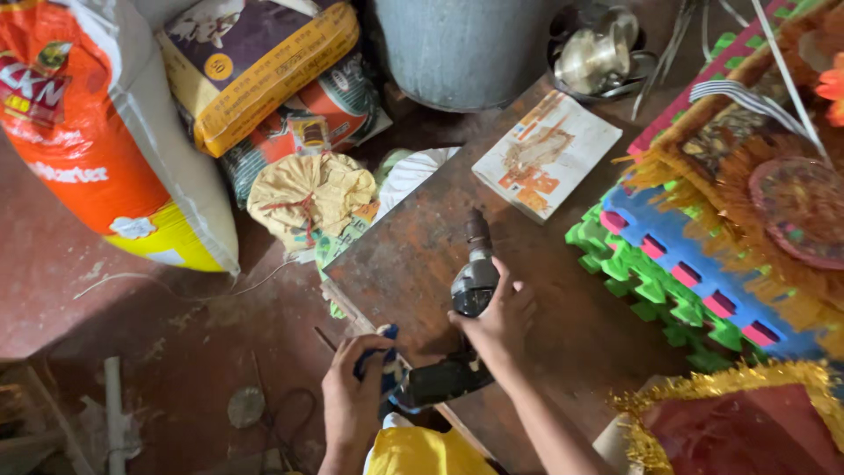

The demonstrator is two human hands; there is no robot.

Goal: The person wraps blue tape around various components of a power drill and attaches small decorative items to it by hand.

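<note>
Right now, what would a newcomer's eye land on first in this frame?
Probably the drill at centre, on a dark wooden board: the right hand is on its body and the left hand grips its blue handle end. Next, the bright orange sack at upper left, and the green and blue foam mats with gold-fringed decorations at right.
</note>
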